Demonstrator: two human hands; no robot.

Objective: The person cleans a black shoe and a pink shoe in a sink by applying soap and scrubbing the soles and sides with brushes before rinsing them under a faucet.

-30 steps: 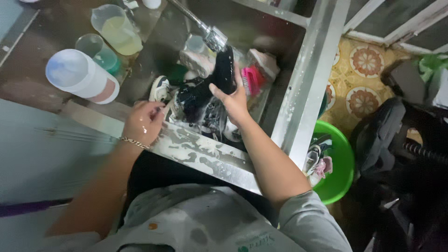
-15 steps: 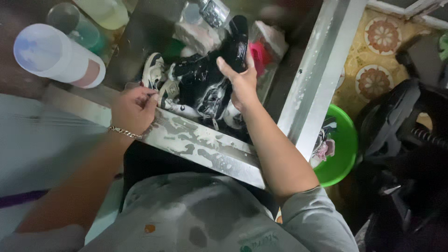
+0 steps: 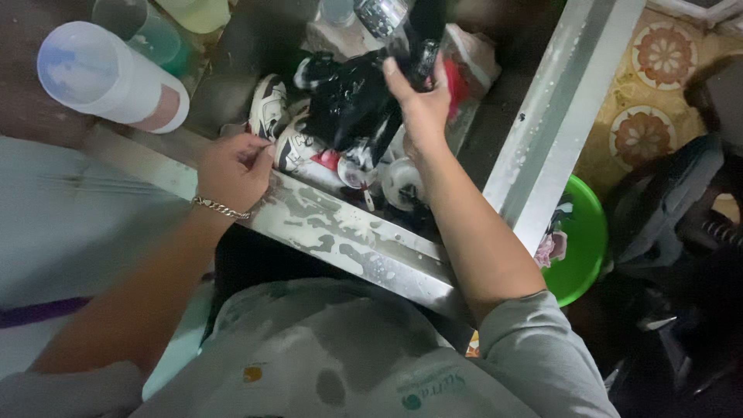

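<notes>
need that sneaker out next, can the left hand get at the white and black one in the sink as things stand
Probably yes. The left hand rests on the sink rim, right beside the white and black sneaker, with nothing between them. The right hand holds the black shoe farther over.

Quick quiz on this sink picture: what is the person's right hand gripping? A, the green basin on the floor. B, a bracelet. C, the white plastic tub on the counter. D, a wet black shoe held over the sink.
D: the right hand is closed on the wet black shoe above the sink; the green basin sits untouched on the floor.
</notes>
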